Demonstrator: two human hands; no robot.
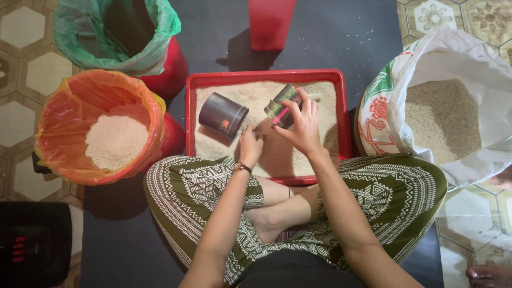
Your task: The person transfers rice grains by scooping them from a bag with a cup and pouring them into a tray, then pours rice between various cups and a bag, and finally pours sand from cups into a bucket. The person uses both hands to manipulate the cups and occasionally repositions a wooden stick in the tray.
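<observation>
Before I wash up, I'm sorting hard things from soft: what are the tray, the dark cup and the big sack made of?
Tray: looks like rigid red plastic, smooth with a moulded rim. Dark cup: probably metal or plastic; its smooth wall has a dull sheen, too little to tell. Sack: seemingly woven plastic, white, printed and creased, its mouth folded back.
</observation>
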